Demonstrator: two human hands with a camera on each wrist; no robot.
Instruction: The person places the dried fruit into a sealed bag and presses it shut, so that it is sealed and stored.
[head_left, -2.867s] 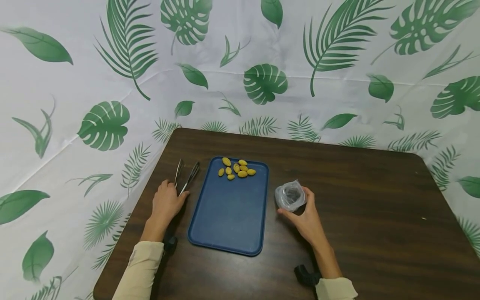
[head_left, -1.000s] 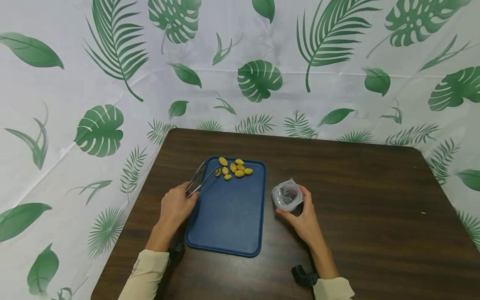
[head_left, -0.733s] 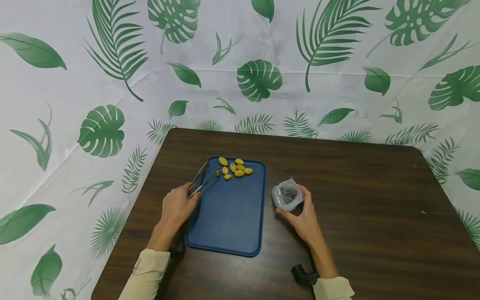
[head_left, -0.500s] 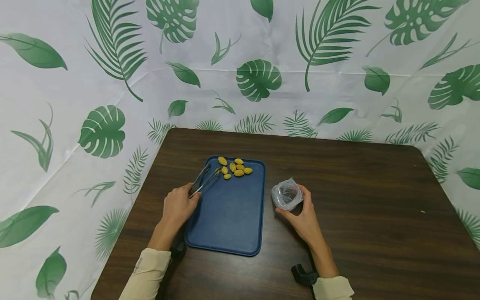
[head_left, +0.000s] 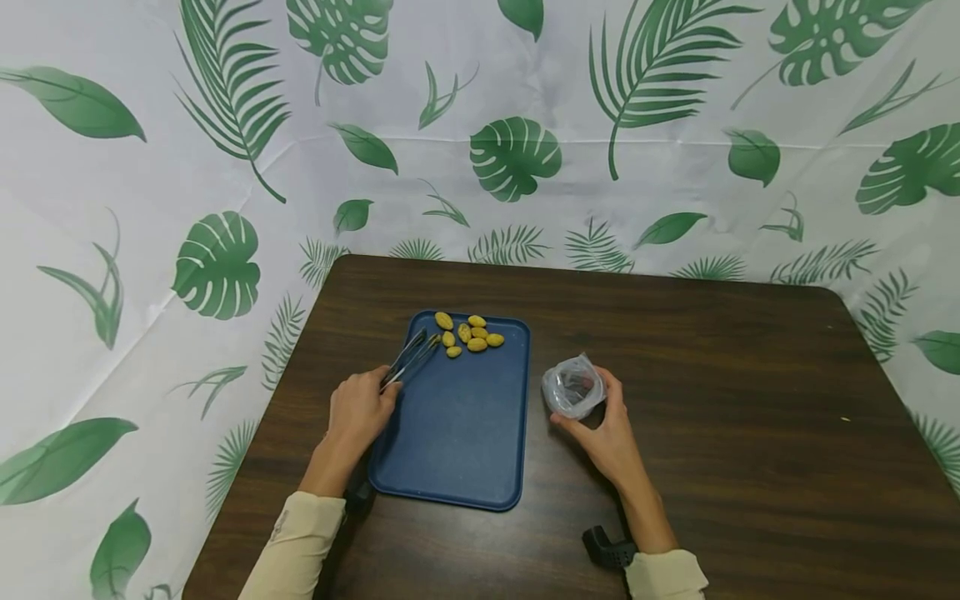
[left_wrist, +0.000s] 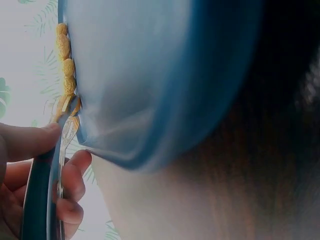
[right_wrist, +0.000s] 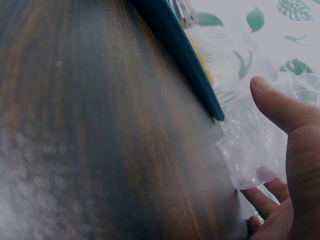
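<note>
Left hand [head_left: 358, 410]: fingers curled, silver metal tongs [head_left: 411, 363] gripped, tips held at yellow oval nut-like pieces [head_left: 477, 344] clustered at the far end of a blue rectangular tray [head_left: 453, 433]. Right of it, a clear crinkled plastic bag [head_left: 572, 389] was clasped by the right hand's [head_left: 609, 433] thumb and fingers.

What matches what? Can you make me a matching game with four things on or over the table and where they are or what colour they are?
Things:
1. tray
2. tongs
3. oval pieces
4. container

Clues:
A. in the left hand
B. in the right hand
C. yellow, near the tray's far edge
D. blue, flat on the table

Right pairs: 1-D, 2-A, 3-C, 4-B
</note>
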